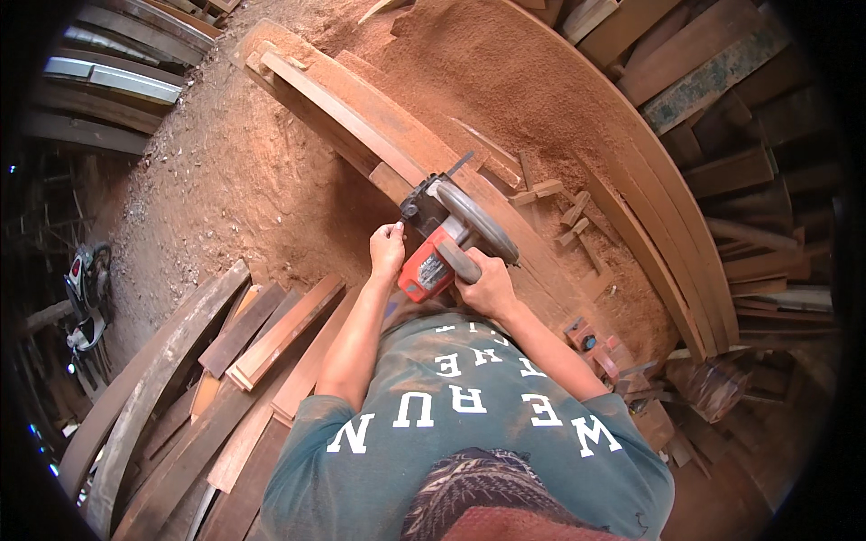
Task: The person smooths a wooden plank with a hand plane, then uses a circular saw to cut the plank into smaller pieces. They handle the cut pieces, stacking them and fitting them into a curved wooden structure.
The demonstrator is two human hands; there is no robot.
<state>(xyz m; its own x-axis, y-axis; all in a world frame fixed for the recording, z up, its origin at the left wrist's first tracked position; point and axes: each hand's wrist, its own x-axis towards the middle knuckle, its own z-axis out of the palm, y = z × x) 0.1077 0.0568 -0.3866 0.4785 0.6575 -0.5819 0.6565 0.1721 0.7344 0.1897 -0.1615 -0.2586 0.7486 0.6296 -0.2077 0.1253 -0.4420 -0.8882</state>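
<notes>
The right grip (488, 287) is wrapping the handle (459, 261) of the saw (424, 274), which is sitting over the near end of the strip (347, 114) on the bench (408, 113). The strip is lying ahead and to the left, its long axis running far-left from the saw. The left grip (387, 250), nearer the strip, is curling beside the saw's base; whether it is pinching anything, I cannot tell.

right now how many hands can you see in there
2: the left hand is at the left side of the saw, and the right hand is around its grey handle. No others show, though the dark edges could hide something.
</notes>
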